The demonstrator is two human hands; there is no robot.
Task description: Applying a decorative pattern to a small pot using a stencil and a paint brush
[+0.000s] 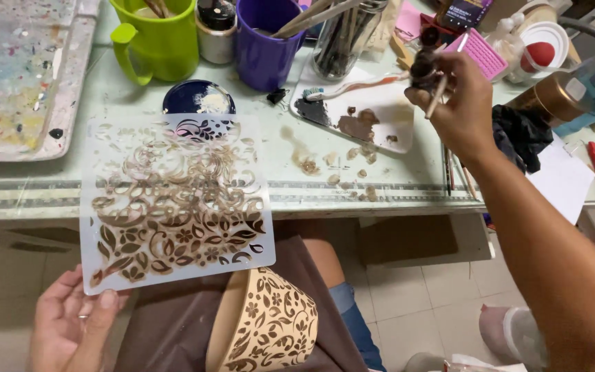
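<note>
At the table's near edge, left hand (70,324) pinching translucent floral stencil sheet (173,200) above patterned clay pot (263,324); right hand (459,103) gripping paint brush (439,93), probably reloading. Next: realigning stencil.

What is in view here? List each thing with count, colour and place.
stencil: 1, translucent white with brown-stained floral cutouts, held up at left over the table edge
pot: 1, cream with brown floral pattern, lying on its side on the lap
apron: 1, brown, over the lap
mug: 1, green, back of table
cup: 1, purple, beside the mug, sticks in it
jar: 1, clear, holds brushes
lid: 1, dark blue, behind the stencil
tray: 1, white with brown paint, centre of table
toothbrush: 1, white and red, on the tray
palette: 1, paint-smeared, far left
table: 1, pale green, paint-spotted
left hand: holds the stencil's lower corner
right hand: holds a stick and small dark brown object above the table
</note>
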